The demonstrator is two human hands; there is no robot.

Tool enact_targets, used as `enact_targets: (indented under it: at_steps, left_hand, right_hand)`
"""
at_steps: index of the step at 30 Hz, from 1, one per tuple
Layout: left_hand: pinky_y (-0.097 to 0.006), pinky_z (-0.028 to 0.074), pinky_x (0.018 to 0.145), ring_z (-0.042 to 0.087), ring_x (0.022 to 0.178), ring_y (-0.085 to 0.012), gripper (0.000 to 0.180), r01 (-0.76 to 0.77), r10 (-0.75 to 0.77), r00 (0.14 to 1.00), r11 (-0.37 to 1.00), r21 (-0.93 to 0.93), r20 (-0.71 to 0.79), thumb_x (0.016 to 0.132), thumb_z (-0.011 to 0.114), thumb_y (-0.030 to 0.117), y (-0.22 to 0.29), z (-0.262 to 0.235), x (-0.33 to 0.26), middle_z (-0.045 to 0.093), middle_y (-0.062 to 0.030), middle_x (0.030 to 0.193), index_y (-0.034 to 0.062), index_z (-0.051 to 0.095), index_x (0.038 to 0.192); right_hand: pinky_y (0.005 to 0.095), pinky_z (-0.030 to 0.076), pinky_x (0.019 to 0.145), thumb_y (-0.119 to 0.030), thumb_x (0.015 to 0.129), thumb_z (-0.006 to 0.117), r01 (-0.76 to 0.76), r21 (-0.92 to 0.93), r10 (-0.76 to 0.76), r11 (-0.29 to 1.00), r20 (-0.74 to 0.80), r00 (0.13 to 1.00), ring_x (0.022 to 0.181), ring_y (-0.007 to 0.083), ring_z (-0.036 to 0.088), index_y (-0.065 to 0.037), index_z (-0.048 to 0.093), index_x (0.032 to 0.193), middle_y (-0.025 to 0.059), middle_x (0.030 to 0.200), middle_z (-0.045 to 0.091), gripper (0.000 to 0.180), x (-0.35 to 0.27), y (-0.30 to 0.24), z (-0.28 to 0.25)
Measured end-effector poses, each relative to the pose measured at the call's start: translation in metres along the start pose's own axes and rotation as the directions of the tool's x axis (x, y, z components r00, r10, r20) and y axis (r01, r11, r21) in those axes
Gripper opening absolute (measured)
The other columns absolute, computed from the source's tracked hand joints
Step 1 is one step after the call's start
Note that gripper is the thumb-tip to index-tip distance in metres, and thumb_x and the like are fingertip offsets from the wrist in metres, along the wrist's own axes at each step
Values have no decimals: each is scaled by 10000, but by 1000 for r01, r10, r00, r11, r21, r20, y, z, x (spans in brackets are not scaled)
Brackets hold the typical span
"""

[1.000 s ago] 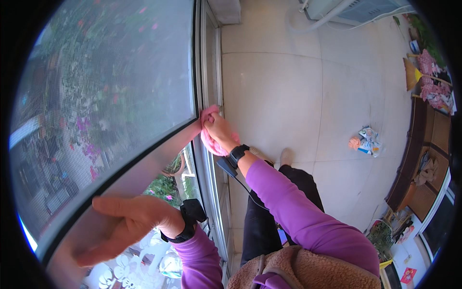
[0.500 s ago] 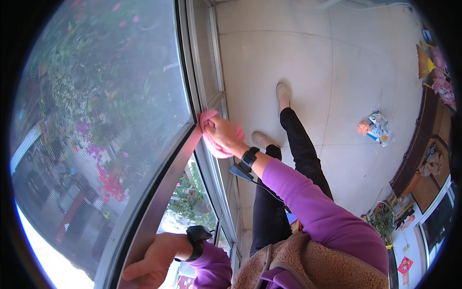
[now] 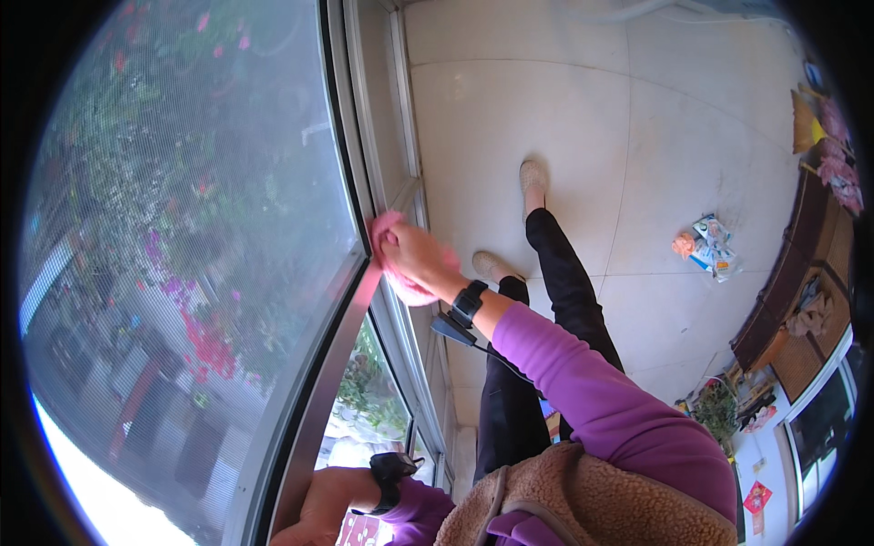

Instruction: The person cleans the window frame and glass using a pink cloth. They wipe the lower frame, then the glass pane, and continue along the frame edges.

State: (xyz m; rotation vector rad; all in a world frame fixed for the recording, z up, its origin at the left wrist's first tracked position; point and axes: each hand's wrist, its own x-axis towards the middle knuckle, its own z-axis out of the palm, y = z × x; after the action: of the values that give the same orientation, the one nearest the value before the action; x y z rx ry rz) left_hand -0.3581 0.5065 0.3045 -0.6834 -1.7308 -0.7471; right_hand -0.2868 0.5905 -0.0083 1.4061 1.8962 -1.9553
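Observation:
My right hand (image 3: 414, 255) is closed around a bunched pink cloth (image 3: 411, 289). It presses the cloth against the metal window frame (image 3: 364, 211), at the corner beside the screen panel (image 3: 196, 246). Part of the cloth hangs below my palm. Low in the view, my left hand (image 3: 320, 503) lies against the lower part of the same frame. Its fingertips are cut off by the picture's bottom edge, so their grip does not show. Both wrists wear black bands, and a dark cable piece (image 3: 452, 329) dangles by the right one.
Beyond the screen are plants with pink flowers. Pale floor tiles (image 3: 510, 109) stretch to my right, under my feet. A plastic package with an orange bunched item (image 3: 706, 247) lies there. Dark wooden furniture (image 3: 781, 273) and a potted plant (image 3: 715, 405) stand at the far right.
My right hand and the cloth have shifted slightly left and down along the frame. My left hand sits lower and a little further right, its fingers now largely out of view.

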Motion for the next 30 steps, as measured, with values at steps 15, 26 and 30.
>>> enact_targets:
  at_steps: [15,26,30]
  left_hand:
    - [-378,471,977,525,1212,-204,509,66,-66,998,998,19,0,963,627,166,-4,19,-11,453,-98,1430,50,460,1429]
    - [-380,471,981,526,1216,-209,510,100,-102,995,992,76,13,966,620,172,-13,38,-27,452,-102,1434,49,454,1433]
    - [-381,471,982,527,1217,-210,511,119,-120,993,989,85,7,967,617,174,-12,45,-30,452,-103,1436,49,452,1435]
  right_hand:
    - [523,477,673,-200,900,587,32,35,-24,999,-207,978,784,423,642,-68,603,982,205,842,670,156,52,-42,-25]
    - [464,485,675,-157,875,636,334,63,-268,940,-464,844,812,366,645,-70,633,976,159,869,666,133,146,-101,-75]
    - [461,501,675,-197,867,642,225,94,-187,970,-304,934,799,378,654,-82,628,992,160,865,677,171,106,-75,-61]
